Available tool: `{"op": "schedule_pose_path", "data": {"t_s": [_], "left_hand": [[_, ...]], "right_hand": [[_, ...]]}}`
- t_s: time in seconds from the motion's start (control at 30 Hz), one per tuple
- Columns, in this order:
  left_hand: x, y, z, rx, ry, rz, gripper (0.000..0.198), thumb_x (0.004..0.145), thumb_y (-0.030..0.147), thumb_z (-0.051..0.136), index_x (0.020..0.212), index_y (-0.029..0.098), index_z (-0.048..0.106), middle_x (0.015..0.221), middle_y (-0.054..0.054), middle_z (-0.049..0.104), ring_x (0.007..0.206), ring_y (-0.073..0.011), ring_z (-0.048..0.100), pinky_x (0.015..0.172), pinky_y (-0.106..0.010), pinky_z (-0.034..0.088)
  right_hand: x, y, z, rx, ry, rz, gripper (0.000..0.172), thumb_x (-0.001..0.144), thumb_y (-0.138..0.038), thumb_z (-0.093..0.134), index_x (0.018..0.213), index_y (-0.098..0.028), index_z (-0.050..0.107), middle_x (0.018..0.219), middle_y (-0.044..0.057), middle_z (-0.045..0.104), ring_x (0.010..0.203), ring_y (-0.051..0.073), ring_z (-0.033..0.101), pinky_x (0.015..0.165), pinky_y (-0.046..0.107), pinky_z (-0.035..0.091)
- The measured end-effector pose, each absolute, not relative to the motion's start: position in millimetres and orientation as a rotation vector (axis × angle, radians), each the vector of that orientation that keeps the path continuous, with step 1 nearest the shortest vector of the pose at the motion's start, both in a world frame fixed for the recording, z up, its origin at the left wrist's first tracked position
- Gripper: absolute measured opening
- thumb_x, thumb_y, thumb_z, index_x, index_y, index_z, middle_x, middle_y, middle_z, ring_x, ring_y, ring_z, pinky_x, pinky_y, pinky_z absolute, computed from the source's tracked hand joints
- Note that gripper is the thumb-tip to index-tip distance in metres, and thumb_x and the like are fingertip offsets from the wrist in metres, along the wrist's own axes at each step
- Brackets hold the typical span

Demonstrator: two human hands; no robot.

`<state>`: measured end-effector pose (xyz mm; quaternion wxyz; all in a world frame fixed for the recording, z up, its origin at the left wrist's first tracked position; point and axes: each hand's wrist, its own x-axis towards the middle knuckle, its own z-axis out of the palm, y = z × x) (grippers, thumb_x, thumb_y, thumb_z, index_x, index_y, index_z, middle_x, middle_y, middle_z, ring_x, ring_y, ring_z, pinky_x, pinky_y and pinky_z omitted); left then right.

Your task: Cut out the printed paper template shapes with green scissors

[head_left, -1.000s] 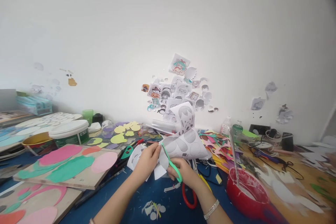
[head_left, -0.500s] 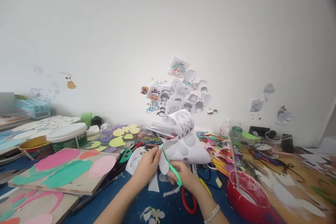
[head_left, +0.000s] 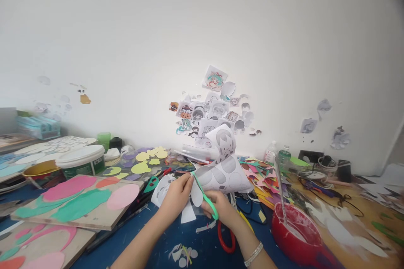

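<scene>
My right hand (head_left: 221, 207) is closed around green-handled scissors (head_left: 204, 195), whose blades bite into a white paper sheet (head_left: 224, 167) printed with grey rounded shapes. The sheet curls upward behind the hands. My left hand (head_left: 177, 195) pinches the sheet's left edge beside the blades. A white offcut (head_left: 188, 214) hangs under the cut. Both hands hover over a blue table top (head_left: 202, 241) strewn with small paper scraps (head_left: 182, 254).
A red bowl (head_left: 295, 235) with a spoon stands at the right. A red ring (head_left: 225, 237) lies under my right wrist. Boards with pink and green cutouts (head_left: 78, 199) fill the left, beside a white-lidded tub (head_left: 80, 160). Coloured paper offcuts (head_left: 261, 174) pile behind.
The scissors have cut a little further along the sheet and the hanging offcut has shifted. The sheet's curled top has risen slightly. Both hands stay in nearly the same place.
</scene>
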<state>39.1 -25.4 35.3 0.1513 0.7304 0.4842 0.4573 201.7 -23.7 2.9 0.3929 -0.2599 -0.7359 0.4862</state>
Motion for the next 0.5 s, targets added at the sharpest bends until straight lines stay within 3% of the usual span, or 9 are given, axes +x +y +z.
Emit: {"op": "schedule_pose_path", "data": {"t_s": [0.5], "left_hand": [[40.5, -23.7, 34.3, 2.111, 1.397, 1.238, 0.031, 0.08, 0.039, 0.03, 0.055, 0.021, 0.033, 0.052, 0.003, 0.041, 0.053, -0.0144, 0.043, 0.05, -0.024, 0.028]], "right_hand": [[198.3, -20.3, -2.1, -0.685, -1.827, 1.236, 0.027, 0.07, -0.038, 0.063, 0.064, -0.013, 0.054, 0.046, -0.006, 0.04, 0.042, 0.006, 0.033, 0.041, 0.019, 0.024]]}}
